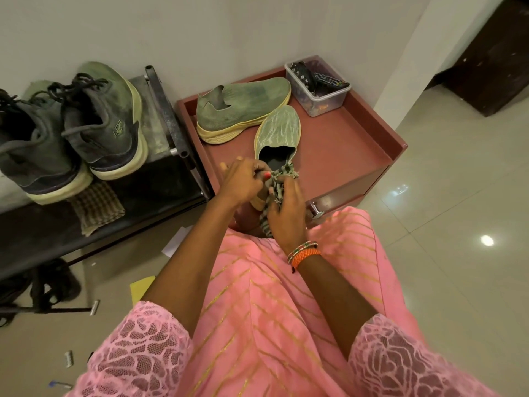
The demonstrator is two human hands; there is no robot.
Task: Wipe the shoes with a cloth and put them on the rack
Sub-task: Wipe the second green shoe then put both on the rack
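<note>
- On the red cabinet point(352, 156), 1 green slip-on shoe point(276, 130) sits under my hands.
- Left hand point(243, 181) pinches its heel; right hand point(286, 213) grips the striped cloth point(273, 187).
- Soft, light knit probably buckles, so hold the firmer sole.

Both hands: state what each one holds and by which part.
The left hand grips the heel end of the green slip-on shoe. The right hand holds the bunched striped cloth against that heel.
</note>
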